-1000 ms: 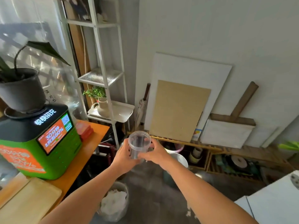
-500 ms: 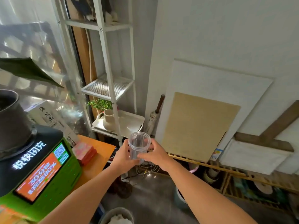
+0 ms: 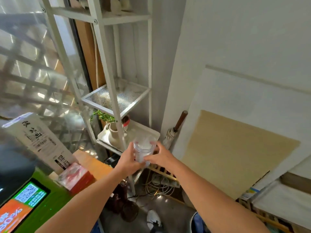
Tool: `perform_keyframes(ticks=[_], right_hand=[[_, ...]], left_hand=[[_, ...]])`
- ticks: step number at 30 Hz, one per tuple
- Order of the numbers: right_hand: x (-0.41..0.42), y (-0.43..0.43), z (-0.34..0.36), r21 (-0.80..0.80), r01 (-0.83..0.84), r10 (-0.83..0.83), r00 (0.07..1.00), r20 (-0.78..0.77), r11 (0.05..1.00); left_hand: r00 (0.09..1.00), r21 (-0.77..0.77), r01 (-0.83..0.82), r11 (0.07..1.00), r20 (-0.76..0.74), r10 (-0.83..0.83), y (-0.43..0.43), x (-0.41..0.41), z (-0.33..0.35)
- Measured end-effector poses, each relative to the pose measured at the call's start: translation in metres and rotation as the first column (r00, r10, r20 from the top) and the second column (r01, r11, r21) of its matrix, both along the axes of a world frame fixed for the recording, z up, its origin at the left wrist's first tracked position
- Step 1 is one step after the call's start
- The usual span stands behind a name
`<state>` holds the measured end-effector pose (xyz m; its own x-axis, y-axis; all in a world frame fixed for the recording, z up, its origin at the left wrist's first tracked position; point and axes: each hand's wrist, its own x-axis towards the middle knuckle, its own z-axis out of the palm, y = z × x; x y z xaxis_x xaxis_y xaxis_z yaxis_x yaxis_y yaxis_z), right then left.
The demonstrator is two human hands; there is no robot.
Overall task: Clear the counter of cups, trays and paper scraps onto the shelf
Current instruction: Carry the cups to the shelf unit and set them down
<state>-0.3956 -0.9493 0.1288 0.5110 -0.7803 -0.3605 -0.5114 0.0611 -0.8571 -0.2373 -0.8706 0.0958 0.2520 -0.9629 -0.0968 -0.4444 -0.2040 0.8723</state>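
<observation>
— Where are you standing?

— In a sunlit corner by a white wall, facing the white shelf (image 3: 117, 91) beside the orange surface (image 3: 94, 163).

— And the cup?

— The clear cup (image 3: 143, 149) is upright, mouth up, between my hands. My left hand (image 3: 127, 158) wraps its left side, my right hand (image 3: 159, 156) its right, fingers curled shut on it.

— Where does it go?

— I reckon the white tray (image 3: 144, 132) on the low shelf level, straight ahead and just beyond the cup. A vase (image 3: 113, 133) with a green sprig sits at the tray's left, so the free spot lies to the right, nearer my right hand. The mesh level (image 3: 116, 96) above is bare.

— Any risk?

— Knocking the vase, probably.
</observation>
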Motion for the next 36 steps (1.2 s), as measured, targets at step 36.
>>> perform_keyframes(ticks=[36], right_hand=[[0.094,-0.246,-0.158,0.190,-0.232,0.278,0.923,-0.265,0.954]], left_hand=[[0.893,0.259,-0.430,0.865,-0.018,0.449,-0.213,0.028,-0.154]])
